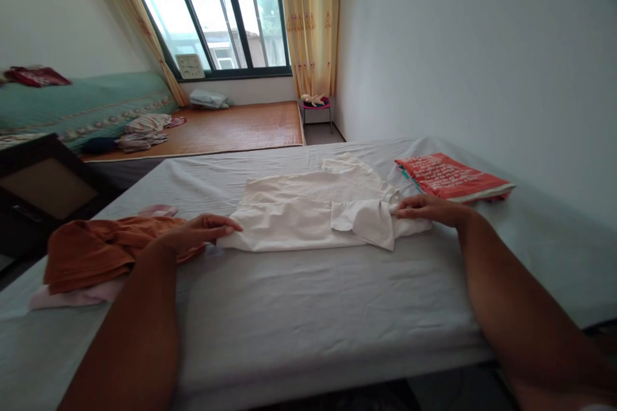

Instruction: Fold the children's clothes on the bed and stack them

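A white shirt [289,212] lies spread sideways on the grey sheet [332,308], its near sleeve [359,218] folded back over the body. At the hem end, my left hand [205,231] pinches the near corner between thumb and fingers. My right hand [424,207] is closed on the fabric at the collar and shoulder end. Beside my left forearm sits a rumpled brown garment [96,253] on top of a pink cloth [80,295]. Just beyond my right hand rests a folded red garment [448,174] with white lettering.
A white wall [472,58] runs along the right side. Behind the sheeted surface is a bed with a brown mat [241,125], with folded clothes [144,131] on it. A small stool [317,104] stands in the far corner, and a dark cabinet [48,186] at the left.
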### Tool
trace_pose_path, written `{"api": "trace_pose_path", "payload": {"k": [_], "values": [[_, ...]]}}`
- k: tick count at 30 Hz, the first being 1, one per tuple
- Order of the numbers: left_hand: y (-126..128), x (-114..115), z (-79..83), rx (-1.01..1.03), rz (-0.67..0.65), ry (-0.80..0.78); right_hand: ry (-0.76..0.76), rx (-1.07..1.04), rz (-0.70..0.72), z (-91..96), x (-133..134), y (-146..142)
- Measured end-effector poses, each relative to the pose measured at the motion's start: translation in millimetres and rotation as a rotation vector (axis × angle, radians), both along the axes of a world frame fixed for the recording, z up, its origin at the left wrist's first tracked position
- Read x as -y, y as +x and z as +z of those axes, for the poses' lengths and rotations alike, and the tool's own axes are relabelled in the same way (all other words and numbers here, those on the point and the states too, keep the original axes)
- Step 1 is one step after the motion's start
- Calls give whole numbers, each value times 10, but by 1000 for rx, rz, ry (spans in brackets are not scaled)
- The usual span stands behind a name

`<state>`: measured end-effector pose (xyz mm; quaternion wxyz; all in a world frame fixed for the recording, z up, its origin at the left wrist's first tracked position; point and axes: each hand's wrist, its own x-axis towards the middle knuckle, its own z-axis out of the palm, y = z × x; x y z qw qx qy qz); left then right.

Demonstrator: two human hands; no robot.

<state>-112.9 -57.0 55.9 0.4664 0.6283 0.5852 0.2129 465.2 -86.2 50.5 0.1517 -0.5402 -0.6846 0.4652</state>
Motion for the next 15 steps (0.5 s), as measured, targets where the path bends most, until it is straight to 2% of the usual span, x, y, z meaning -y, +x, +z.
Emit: {"api": "trace_pose_path", "payload": {"k": [4, 7, 10, 13, 15], "values": [[142, 0, 31, 30, 114, 111, 135, 80, -62, -125, -72, 14], [191, -34, -4, 7, 111, 147, 316, 66, -104, -169, -104, -27], [207, -106, -83, -40, 102, 219, 540, 68, -28, -151, -100, -184], [245, -191, -172, -47, 172, 305, 685, 122, 92, -134, -92, -394], [275, -227, -213, -42, 192, 328, 710, 133, 35, -154, -109, -499]]}}
